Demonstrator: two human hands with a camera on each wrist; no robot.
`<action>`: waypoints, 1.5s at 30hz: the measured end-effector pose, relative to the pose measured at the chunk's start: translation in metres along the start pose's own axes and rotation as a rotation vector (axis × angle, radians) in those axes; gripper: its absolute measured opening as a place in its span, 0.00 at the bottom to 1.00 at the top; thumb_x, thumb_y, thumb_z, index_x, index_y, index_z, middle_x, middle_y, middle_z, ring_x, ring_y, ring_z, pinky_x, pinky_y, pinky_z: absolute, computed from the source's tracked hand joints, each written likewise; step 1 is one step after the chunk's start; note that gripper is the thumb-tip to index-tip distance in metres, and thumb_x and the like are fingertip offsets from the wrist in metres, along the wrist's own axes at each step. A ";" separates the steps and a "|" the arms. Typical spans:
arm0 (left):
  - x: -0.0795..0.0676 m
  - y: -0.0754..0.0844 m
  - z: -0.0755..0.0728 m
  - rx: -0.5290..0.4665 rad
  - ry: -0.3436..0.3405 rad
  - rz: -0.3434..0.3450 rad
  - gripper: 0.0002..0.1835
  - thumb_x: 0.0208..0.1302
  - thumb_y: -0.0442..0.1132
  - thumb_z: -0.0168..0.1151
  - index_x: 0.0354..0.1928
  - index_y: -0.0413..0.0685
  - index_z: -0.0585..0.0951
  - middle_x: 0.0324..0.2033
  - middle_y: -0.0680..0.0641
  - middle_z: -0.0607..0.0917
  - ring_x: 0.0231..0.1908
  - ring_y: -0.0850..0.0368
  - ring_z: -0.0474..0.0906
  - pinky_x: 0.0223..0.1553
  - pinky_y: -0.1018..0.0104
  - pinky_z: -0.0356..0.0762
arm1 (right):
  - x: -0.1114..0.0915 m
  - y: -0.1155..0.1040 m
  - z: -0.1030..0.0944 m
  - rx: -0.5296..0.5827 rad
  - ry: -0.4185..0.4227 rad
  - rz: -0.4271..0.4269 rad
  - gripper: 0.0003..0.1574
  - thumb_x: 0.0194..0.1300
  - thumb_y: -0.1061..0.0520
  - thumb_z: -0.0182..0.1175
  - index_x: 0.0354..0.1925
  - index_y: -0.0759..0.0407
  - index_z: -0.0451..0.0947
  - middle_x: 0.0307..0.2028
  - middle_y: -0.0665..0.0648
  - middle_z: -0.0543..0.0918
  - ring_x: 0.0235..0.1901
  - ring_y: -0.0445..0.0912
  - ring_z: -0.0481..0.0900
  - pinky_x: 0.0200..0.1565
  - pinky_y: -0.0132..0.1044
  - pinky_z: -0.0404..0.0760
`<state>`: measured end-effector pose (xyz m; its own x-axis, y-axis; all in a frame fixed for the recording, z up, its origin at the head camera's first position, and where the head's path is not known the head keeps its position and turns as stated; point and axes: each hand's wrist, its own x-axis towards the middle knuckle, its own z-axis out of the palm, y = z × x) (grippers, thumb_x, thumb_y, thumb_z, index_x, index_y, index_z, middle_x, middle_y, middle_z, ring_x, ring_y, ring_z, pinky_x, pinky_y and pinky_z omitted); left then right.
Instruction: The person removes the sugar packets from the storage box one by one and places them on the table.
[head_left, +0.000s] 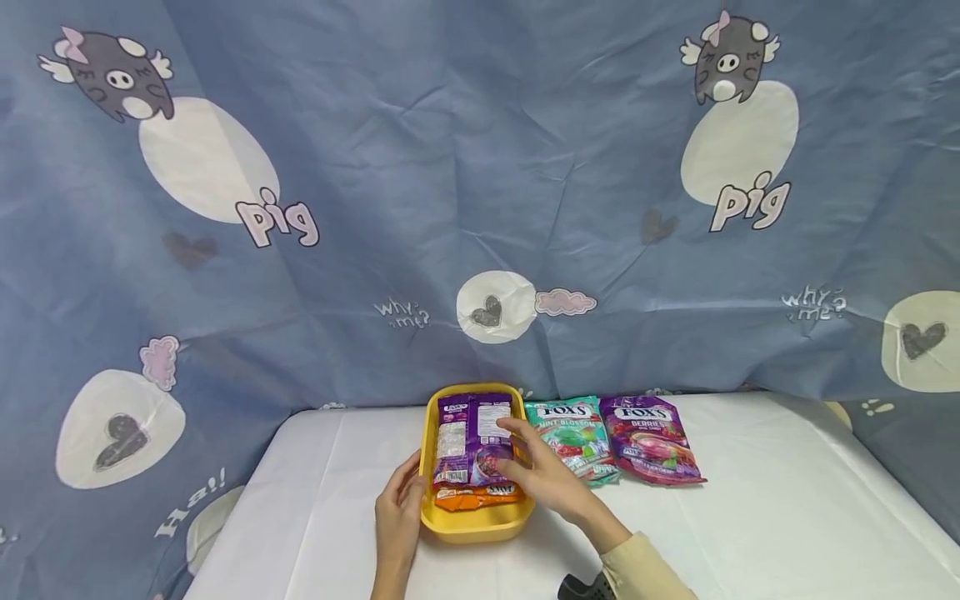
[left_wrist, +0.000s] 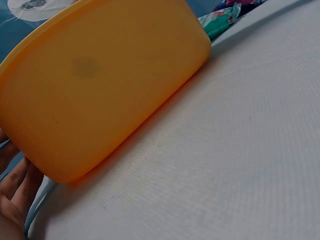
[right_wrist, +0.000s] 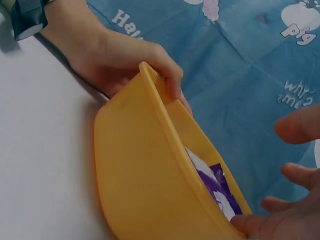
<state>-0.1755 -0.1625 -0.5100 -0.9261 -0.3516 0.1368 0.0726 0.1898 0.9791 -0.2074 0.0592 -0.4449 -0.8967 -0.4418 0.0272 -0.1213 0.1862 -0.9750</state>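
Near the middle of the white-covered desk [head_left: 337, 492], the left hand [head_left: 397, 507] grips the left side of a deep yellow plastic tub [head_left: 472, 527] with rounded corners, its fingers bent round the wall, apparently to keep it from sliding. Inside lies a glossy purple plastic packet [head_left: 461, 446] with pale printed panels, barcode side up, its length running away from the person, probably because the tub's long walls suit it that way. Beneath its near end shows a bright orange packet [head_left: 476, 497]. From the right, the right hand [head_left: 543, 475] reaches over the rim, fingers apart and clamped on nothing, seemingly spread to press or guide the purple packet; whether they touch it is hard to tell. Just beside the tub lies a mint-green FOX'S bag [head_left: 573, 437], then a dark purple FOX'S berries bag [head_left: 651, 437], both front up, leaving their names readable.
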 end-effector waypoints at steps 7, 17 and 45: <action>0.004 -0.014 0.002 -0.018 0.012 0.031 0.19 0.68 0.37 0.54 0.60 0.47 0.74 0.60 0.45 0.77 0.58 0.51 0.76 0.52 0.86 0.73 | 0.010 -0.002 0.007 -0.060 0.046 0.061 0.34 0.68 0.45 0.54 0.68 0.48 0.58 0.71 0.62 0.55 0.70 0.64 0.51 0.67 0.68 0.54; 0.007 -0.016 0.002 -0.035 0.008 0.048 0.19 0.68 0.38 0.55 0.60 0.47 0.75 0.59 0.44 0.77 0.58 0.51 0.76 0.52 0.85 0.73 | 0.020 -0.002 0.013 -0.092 0.061 0.100 0.38 0.68 0.48 0.53 0.71 0.51 0.53 0.72 0.64 0.50 0.71 0.61 0.49 0.68 0.67 0.51; 0.002 -0.013 0.002 -0.018 0.005 0.019 0.20 0.68 0.40 0.54 0.61 0.50 0.74 0.60 0.46 0.77 0.58 0.53 0.76 0.53 0.85 0.73 | 0.049 0.003 0.025 0.146 0.145 0.322 0.41 0.61 0.55 0.56 0.69 0.58 0.53 0.70 0.73 0.51 0.69 0.66 0.52 0.69 0.66 0.51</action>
<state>-0.1794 -0.1644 -0.5229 -0.9227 -0.3525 0.1559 0.0968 0.1797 0.9790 -0.2406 0.0162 -0.4517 -0.9312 -0.2499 -0.2653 0.2292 0.1642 -0.9594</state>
